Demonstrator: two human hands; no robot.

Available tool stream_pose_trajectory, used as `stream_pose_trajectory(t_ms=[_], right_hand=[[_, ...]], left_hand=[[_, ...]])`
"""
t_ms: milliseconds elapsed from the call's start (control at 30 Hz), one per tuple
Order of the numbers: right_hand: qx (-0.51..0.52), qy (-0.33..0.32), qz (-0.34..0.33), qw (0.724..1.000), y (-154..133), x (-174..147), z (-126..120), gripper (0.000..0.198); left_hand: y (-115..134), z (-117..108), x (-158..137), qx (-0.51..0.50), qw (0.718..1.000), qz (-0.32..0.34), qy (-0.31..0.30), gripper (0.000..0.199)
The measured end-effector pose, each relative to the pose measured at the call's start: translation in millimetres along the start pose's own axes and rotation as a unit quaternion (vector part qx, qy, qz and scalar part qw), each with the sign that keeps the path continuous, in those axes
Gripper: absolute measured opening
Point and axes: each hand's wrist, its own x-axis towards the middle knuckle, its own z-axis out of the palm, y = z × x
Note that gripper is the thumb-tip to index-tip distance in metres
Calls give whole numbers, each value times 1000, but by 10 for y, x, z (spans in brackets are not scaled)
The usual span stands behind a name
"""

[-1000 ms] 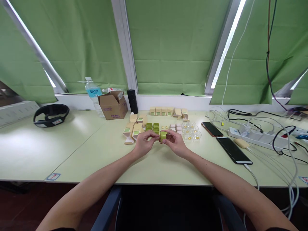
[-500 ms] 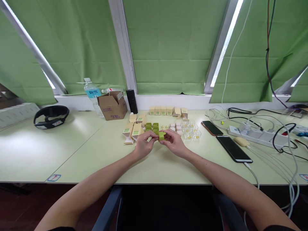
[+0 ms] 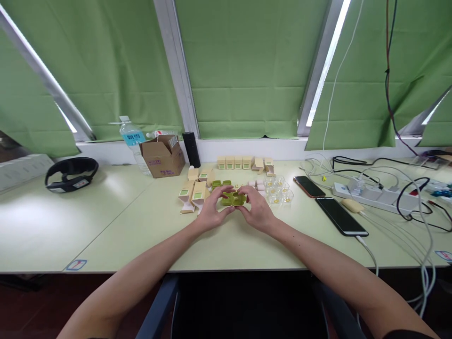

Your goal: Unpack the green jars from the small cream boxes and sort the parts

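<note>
On the table in front of me, both hands curve around a small cluster of green square plastic boxes [image 3: 233,199]. My left hand [image 3: 211,211] grips the cluster from the left, its thumb along the near edge and fingers over the far side. Opposite it, my right hand [image 3: 259,210] closes on the right side, the thumbs nearly touching. More green boxes [image 3: 221,182] sit just behind. Small pale cylinders [image 3: 260,185] and clear plastic cups [image 3: 278,189] stand to the right. Left of my hands are opened beige cartons [image 3: 193,194]. Fingers partly hide the held pieces.
At the back stands a row of small beige cartons [image 3: 235,163]. A brown cardboard box [image 3: 164,157], a water bottle [image 3: 134,141] and a black cylinder [image 3: 191,149] are behind left. Phones [image 3: 342,216], a power strip [image 3: 376,197] and tangled cables occupy the right.
The green piece that was pinched and raised between my fingertips is now down among other green boxes. Both hands have spread and curved around the cluster. The view has shifted slightly.
</note>
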Motion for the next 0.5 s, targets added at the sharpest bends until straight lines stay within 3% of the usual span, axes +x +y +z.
stream_pose_trajectory(t_ms=[100, 267, 500], right_hand=[[-26, -13, -29, 999, 25, -21, 8, 24], [-10, -20, -27, 999, -35, -13, -46, 37], [-103, 34, -47, 993, -32, 20, -50, 16]], left_hand=[[-23, 13, 3, 26, 1000, 12, 4, 41], [-67, 13, 22, 47, 998, 37, 17, 36], [-77, 15, 12, 56, 995, 79, 1, 40]])
